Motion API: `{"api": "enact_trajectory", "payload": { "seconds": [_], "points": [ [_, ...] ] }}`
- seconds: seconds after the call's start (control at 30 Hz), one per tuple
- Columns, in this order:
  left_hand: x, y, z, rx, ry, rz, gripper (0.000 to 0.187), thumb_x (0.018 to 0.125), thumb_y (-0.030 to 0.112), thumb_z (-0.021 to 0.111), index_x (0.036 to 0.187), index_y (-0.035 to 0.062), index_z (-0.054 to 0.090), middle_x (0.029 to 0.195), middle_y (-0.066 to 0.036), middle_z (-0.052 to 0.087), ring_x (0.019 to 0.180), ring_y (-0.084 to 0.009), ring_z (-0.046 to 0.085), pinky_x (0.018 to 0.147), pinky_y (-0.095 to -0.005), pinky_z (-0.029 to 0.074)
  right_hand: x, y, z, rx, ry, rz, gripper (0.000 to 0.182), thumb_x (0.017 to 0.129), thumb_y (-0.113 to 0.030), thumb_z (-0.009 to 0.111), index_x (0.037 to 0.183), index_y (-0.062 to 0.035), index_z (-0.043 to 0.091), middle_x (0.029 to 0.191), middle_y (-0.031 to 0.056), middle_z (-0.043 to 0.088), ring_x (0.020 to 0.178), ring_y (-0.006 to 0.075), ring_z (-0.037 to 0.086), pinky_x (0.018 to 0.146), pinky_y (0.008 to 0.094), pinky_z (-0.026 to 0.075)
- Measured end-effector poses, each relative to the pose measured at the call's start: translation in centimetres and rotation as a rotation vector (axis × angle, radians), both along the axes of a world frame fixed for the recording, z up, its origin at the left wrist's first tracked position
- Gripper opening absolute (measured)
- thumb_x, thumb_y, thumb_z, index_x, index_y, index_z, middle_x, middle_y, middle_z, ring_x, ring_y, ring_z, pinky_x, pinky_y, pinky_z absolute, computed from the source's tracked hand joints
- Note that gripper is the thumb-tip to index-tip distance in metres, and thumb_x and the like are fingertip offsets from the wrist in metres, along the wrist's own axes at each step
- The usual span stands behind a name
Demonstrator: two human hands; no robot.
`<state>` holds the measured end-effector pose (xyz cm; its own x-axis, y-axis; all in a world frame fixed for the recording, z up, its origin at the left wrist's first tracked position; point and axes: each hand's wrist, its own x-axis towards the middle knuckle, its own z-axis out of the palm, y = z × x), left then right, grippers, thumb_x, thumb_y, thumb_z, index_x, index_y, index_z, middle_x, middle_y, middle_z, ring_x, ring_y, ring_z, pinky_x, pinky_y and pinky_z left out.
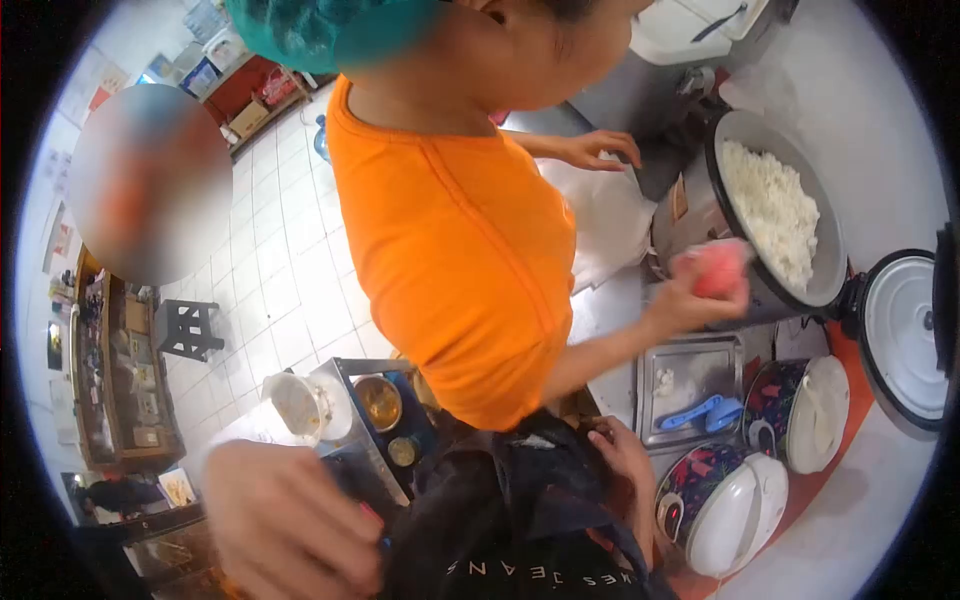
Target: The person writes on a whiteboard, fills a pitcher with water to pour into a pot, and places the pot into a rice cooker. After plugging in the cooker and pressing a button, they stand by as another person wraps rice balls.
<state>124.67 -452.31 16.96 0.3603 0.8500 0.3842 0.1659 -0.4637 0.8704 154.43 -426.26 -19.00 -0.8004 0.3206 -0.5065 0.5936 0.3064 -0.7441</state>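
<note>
My left hand (290, 520) is large and smeared by motion at the lower left, in front of a metal food cart; whether it holds anything cannot be told. A small reddish spot shows by its fingertips. My right hand (622, 455) is low beside my black shirt (520, 520), fingers loosely bent and slightly apart, near the counter and the co-worker's waist. No held thing shows in it. A co-worker in an orange shirt (460, 250) stands before me. That person's near hand holds a blurred pink thing (712, 268) beside a big pot of white rice (770, 215).
A metal tray (690, 350) holds a blue rice scoop (705, 412) and bits of rice. Two patterned cookers with white lids (735, 515) stand at the lower right. The pot's round lid (910, 335) is raised. A dark stool (188, 328) stands on the tiled floor.
</note>
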Motion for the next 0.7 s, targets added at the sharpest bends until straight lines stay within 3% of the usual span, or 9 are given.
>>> {"api": "enact_trajectory", "payload": {
  "seconds": [0.1,0.17,0.27,0.37,0.47,0.63,0.7],
  "points": [
    [2.3,-1.6,-2.2,-0.479,0.059,0.313,0.031,0.092,0.029,0.068,0.098,-0.0015,0.072,0.085,-0.014,0.068,0.074,-0.0270,0.066,0.059,-0.0353,0.052,-1.4,0.1,1.1,-0.013,-0.010,-0.006,0.038,0.096,-0.026,0.064,0.124,-0.0004,0.058,0.115,0.0194,0.067,0.101,0.0326,0.066,0.089,0.0405,0.051],
    [3.7,-2.2,-4.7,-0.769,0.184,0.663,0.032,0.089,0.032,0.070,0.101,0.0023,0.074,0.083,-0.013,0.070,0.074,-0.0279,0.067,0.063,-0.0361,0.053,-1.9,0.2,2.5,0.003,-0.038,-0.004,0.037,0.098,-0.025,0.063,0.126,-0.0011,0.057,0.117,0.0189,0.066,0.104,0.0313,0.066,0.091,0.0396,0.051],
    [3.8,-3.0,-9.2,-1.192,0.459,1.088,0.036,0.086,0.039,0.070,0.099,0.0056,0.076,0.079,-0.015,0.071,0.076,-0.0310,0.069,0.070,-0.0396,0.053,-2.1,-0.3,3.3,-0.108,0.125,-0.013,0.038,0.099,-0.025,0.062,0.128,-0.0024,0.056,0.122,0.0191,0.065,0.109,0.0330,0.064,0.094,0.0397,0.050],
    [2.3,-4.5,-11.2,-1.251,0.547,1.287,0.038,0.086,0.039,0.069,0.101,0.0057,0.075,0.083,-0.015,0.073,0.080,-0.0314,0.070,0.075,-0.0400,0.053,-0.8,0.5,-1.6,-0.068,-0.008,0.055,0.040,0.098,-0.027,0.063,0.129,-0.0033,0.056,0.124,0.0203,0.063,0.112,0.0360,0.063,0.095,0.0410,0.050],
    [1.2,-5.7,-13.7,-1.290,0.455,1.308,0.039,0.088,0.039,0.068,0.109,0.0078,0.075,0.097,-0.016,0.074,0.089,-0.0279,0.070,0.080,-0.0380,0.053,-0.7,0.5,-1.8,0.042,0.074,0.100,0.040,0.096,-0.029,0.063,0.126,-0.0032,0.057,0.120,0.0216,0.064,0.111,0.0375,0.063,0.093,0.0414,0.050],
    [0.5,-10.1,-24.9,-1.382,0.300,1.164,0.039,0.088,0.039,0.068,0.111,0.0077,0.073,0.102,-0.014,0.074,0.095,-0.0292,0.070,0.083,-0.0385,0.054,-0.4,-0.1,-0.7,0.072,0.090,0.029,0.039,0.096,-0.029,0.062,0.124,-0.0018,0.059,0.117,0.0213,0.065,0.106,0.0377,0.064,0.090,0.0416,0.050],
    [0.9,-10.4,-27.3,-1.441,0.242,1.104,0.037,0.088,0.037,0.070,0.110,0.0079,0.073,0.101,-0.014,0.074,0.094,-0.0288,0.070,0.082,-0.0378,0.054,-0.1,-0.1,-0.6,0.046,0.079,0.006,0.039,0.096,-0.028,0.062,0.124,-0.0016,0.058,0.117,0.0212,0.065,0.105,0.0375,0.064,0.089,0.0415,0.050]
  ]
}}
